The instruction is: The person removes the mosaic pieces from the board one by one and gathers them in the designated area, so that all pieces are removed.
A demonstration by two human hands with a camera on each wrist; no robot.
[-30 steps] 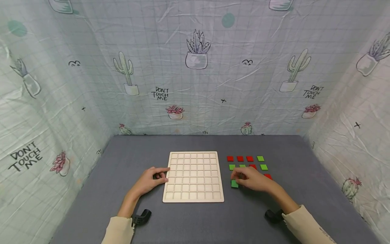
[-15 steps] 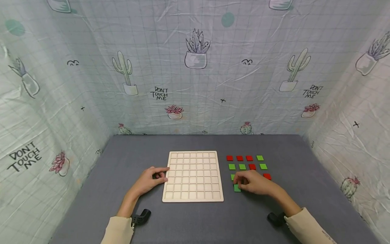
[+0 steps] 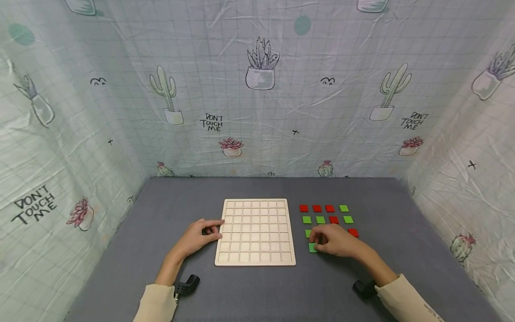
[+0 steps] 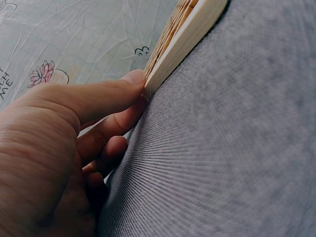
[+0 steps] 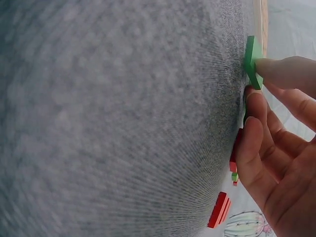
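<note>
A square wooden board (image 3: 255, 232) with a grid of shallow cells lies flat on the grey table. My left hand (image 3: 196, 240) rests at its left edge; the index finger and thumb tip touch the rim, and the thumb lies along the board's side (image 4: 180, 49) in the left wrist view. Right of the board, my right hand (image 3: 337, 241) holds a green square tile (image 3: 311, 248) low at the table, its thumb on the tile (image 5: 251, 59) and the other fingers curled close by. This hand partly covers another green tile (image 3: 307, 233).
Red tiles (image 3: 317, 209) and green tiles (image 3: 320, 220) lie in loose rows behind my right hand. One more red tile (image 3: 352, 232) sits beside its back. A printed cloth (image 3: 297, 107) encloses the table (image 3: 185, 192) at the back and sides.
My right hand has moved slightly right and toward me with the green tile, uncovering part of a green tile behind, then stays nearly still. The left hand stays at the board.
</note>
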